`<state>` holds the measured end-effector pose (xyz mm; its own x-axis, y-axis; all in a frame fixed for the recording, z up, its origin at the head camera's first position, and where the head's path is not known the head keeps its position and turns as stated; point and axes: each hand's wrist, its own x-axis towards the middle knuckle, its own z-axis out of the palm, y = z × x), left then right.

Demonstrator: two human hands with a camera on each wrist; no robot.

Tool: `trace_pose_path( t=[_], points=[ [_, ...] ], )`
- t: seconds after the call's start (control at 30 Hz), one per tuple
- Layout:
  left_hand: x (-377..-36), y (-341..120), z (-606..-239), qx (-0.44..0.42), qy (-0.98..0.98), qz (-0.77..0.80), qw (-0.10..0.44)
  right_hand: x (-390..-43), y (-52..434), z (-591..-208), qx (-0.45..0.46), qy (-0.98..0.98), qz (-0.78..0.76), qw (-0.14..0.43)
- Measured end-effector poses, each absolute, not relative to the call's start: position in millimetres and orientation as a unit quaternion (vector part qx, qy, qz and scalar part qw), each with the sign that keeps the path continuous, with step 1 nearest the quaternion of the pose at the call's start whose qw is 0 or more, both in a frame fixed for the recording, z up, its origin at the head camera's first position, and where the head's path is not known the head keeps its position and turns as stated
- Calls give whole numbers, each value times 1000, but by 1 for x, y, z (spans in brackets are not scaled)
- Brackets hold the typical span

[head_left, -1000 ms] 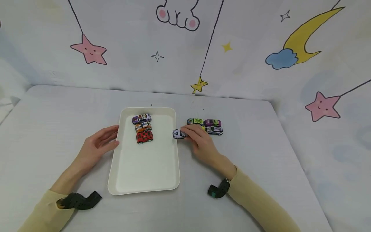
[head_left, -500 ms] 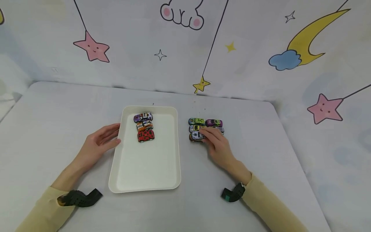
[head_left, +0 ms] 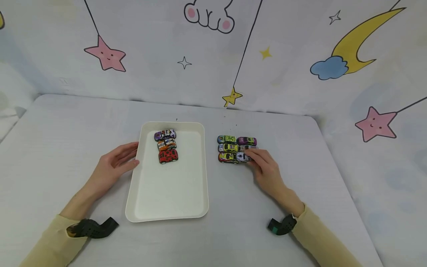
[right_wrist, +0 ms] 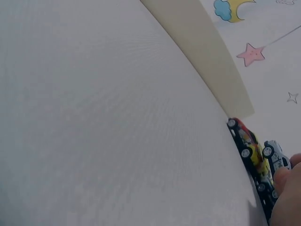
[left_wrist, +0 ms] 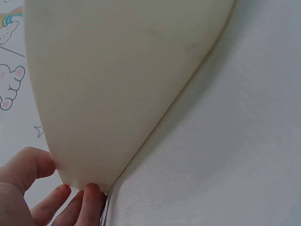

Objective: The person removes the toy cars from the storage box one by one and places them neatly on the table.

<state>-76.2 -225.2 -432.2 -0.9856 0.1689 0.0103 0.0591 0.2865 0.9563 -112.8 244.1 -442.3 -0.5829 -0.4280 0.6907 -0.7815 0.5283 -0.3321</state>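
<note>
Toy cars all over this one. Right hand is out on the tabletop with its fingertips on a small white toy car, pinching it at the near right corner of a little cluster of cars. That car sits just beside a red and yellow car, and the right wrist view shows the two nearly bumper to bumper with a fingertip right next to the white one. Behind them are a yellow car, a green car and a purple car, all packed close.

Left hand lies relaxed, fingers fairly straight, touching the left rim of the white tray. In the tray's far end, three cars lined up touching: a purple-white car, an orange car, a red car.
</note>
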Motion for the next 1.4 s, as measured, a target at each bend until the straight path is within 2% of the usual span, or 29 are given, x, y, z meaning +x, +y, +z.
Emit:
trace_pose_path(
  t=[0.27, 1.4],
  points=[
    [-78, -227, -432, 84, 801, 591, 47, -109, 260, -442, 356, -839, 314, 265],
    [-77, -228, -433, 86, 812, 576, 39, -111, 265, -448, 356, -864, 265, 237]
  ],
)
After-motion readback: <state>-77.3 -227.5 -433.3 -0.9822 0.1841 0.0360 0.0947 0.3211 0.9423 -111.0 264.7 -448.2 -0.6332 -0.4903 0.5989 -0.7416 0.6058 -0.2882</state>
